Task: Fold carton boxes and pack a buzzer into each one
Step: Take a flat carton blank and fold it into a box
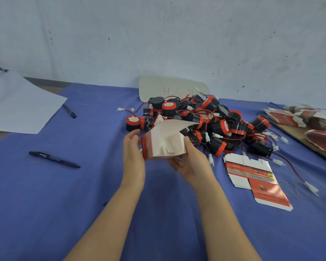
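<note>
A partly opened red and white carton box hangs above the blue table cloth, its white inner flaps turned up toward me. My left hand lies against its left end with the thumb on top. My right hand grips its right side from below, thumb on the flap. Behind it lies a heap of black and red buzzers with red wires and white plugs. A flat unfolded carton lies to the right of my hands.
Two black pens lie on the cloth at left, near a white paper sheet. Stacks of flat cartons sit on a board at far right. A card marked with numbers leans on the wall. Rubber bands lie at right.
</note>
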### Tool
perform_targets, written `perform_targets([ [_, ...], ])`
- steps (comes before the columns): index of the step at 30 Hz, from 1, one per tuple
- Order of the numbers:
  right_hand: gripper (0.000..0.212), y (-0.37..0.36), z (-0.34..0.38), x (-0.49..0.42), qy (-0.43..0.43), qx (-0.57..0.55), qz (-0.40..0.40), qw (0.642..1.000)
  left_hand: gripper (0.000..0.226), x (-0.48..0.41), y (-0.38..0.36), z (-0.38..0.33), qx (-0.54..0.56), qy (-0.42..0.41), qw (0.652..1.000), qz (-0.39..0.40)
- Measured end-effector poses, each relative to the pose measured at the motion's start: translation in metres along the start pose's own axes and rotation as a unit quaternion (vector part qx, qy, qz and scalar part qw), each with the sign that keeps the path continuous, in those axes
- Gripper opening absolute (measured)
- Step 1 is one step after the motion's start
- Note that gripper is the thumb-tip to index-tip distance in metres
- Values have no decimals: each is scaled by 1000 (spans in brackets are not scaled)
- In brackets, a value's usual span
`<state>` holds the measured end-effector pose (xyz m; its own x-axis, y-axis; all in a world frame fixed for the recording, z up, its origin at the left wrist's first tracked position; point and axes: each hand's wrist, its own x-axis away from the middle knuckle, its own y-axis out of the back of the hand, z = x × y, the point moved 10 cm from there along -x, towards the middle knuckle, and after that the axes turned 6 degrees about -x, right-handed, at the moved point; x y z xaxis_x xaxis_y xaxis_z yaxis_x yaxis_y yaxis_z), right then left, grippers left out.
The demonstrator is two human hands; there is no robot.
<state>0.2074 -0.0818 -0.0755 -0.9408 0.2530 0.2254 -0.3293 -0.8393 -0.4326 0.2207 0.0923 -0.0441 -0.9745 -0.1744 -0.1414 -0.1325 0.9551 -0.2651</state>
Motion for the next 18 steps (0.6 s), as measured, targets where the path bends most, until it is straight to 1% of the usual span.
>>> perform_targets([
  [2, 29, -3, -3, 0, 3, -23, 2, 1000, 23, 2, 9, 0, -75, -4, 996, -39],
  [4, 31, -2, -2, 0, 11, -43, -11, 999, 20, 6, 10, -3, -96, -18, 994, -51],
  [5, 31, 1, -1, 0, 16, -51, -24, 998, 20, 7, 8, -6, -88, -29, 994, -48],
  [7, 31, 8, 3, 0, 33, -75, -52, 995, 18, 9, -3, -11, -45, -47, 998, -9],
  [8, 33, 10, 6, 1, 42, -84, -62, 994, 19, 12, -13, -13, -37, -57, 997, 30],
  [9, 35, 11, 9, 2, 56, -76, -71, 993, 21, 15, -23, -14, -51, -67, 994, 71],
  [10, 38, 11, 13, 2, 78, -45, -76, 993, 26, 18, -33, -15, -79, -75, 989, 105],
  [11, 38, 10, 18, 3, 107, 4, -80, 991, 34, 21, -39, -14, -109, -85, 983, 122],
  [12, 36, 9, 23, 6, 138, 57, -85, 985, 40, 21, -40, -11, -129, -88, 980, 121],
  [13, 32, 6, 29, 10, 169, 107, -87, 976, 40, 18, -36, -6, -121, -71, 985, 102],
  [15, 25, -3, 39, 18, 219, 197, -76, 953, 35, 11, -20, 7, -50, 18, 997, 55],
  [16, 21, -9, 42, 21, 236, 235, -67, 940, 32, 8, -10, 13, -23, 55, 998, 27],
  [17, 18, -14, 43, 23, 247, 263, -58, 931, 29, 5, -1, 15, -32, 66, 997, -1],
  [18, 18, -18, 42, 24, 251, 277, -49, 926, 26, 4, 7, 13, -70, 59, 995, -26],
])
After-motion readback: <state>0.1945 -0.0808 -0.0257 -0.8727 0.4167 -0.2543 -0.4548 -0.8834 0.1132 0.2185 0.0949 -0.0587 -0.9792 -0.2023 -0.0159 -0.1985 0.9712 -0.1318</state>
